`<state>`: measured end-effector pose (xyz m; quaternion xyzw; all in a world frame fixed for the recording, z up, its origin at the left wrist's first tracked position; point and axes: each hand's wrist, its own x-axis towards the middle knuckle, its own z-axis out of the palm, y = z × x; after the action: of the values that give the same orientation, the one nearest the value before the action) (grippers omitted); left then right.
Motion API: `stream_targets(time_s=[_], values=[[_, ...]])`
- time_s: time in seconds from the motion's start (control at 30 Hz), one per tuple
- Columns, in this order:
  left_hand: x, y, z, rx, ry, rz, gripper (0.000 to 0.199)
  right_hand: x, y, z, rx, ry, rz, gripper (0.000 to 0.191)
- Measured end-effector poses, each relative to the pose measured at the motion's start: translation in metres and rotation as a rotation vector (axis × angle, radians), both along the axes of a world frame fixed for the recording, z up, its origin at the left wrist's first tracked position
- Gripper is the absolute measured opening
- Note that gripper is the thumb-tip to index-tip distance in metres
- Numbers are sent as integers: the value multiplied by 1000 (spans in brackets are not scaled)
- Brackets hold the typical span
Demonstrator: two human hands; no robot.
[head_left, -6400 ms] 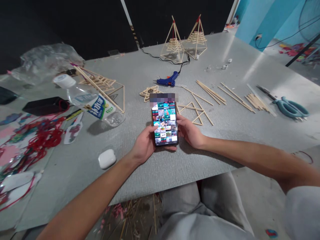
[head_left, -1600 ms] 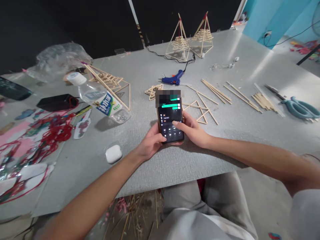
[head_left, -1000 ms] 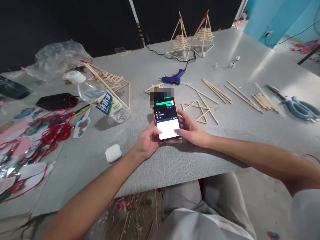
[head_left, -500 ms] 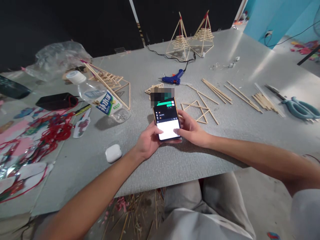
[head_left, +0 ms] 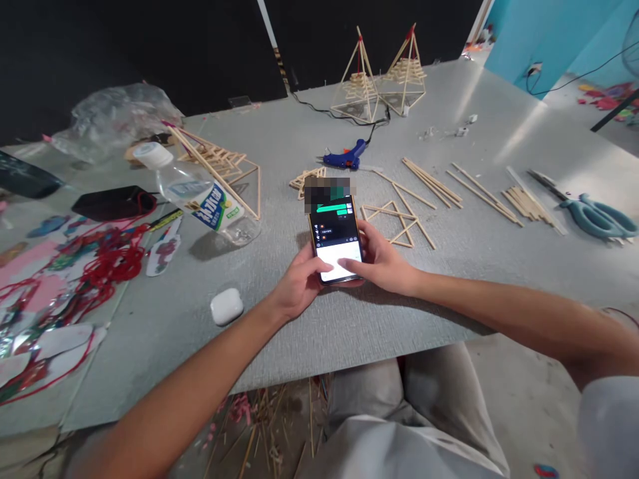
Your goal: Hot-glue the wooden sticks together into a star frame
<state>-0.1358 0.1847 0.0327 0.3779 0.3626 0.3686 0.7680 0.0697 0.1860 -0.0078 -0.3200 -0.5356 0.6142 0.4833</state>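
A smartphone (head_left: 335,229) is held upright-tilted between both hands just above the grey table (head_left: 279,352). Its lit screen shows a dark chat with green bubbles and a white keyboard area; the top part is pixelated. My left hand (head_left: 301,283) grips the lower left side, thumb over the keyboard. My right hand (head_left: 384,263) wraps the right side, its thumb also on the keyboard. Fingers behind the phone are mostly hidden. Beyond it lie a star-shaped stick frame (head_left: 394,223) and a small stick stack (head_left: 304,178). A white earbud case (head_left: 226,307) rests left of my left hand.
A clear bottle (head_left: 204,199) lies tilted at left, near a stick pyramid (head_left: 224,156) and red cord (head_left: 120,256). Behind the phone is a blue glue gun (head_left: 344,156). Loose sticks (head_left: 432,181) and scissors (head_left: 594,213) lie right. Two stick pyramids (head_left: 362,86) stand at the back.
The phone and both hands have shifted slightly to the right. Both thumbs have moved over the keyboard, the right one inward to the left. The phone stays in both hands.
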Motion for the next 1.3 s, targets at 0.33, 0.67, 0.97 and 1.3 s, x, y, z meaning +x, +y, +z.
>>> stream_targets(time_s=[0.33, 0.67, 0.97, 1.3], values=[[-3, 2, -5, -16, 20, -15, 64, 2, -1, 12, -34, 16, -9, 45], [-6, 5, -3, -42, -70, -16, 68, 0, 1, 11, -25, 42, 5, 49], [-7, 8, -2, -85, -132, -43, 69, 2, -3, 22, -55, 3, -8, 52], [-10, 8, -6, -50, -112, -63, 66, 3, -1, 19, -36, -42, 2, 59]])
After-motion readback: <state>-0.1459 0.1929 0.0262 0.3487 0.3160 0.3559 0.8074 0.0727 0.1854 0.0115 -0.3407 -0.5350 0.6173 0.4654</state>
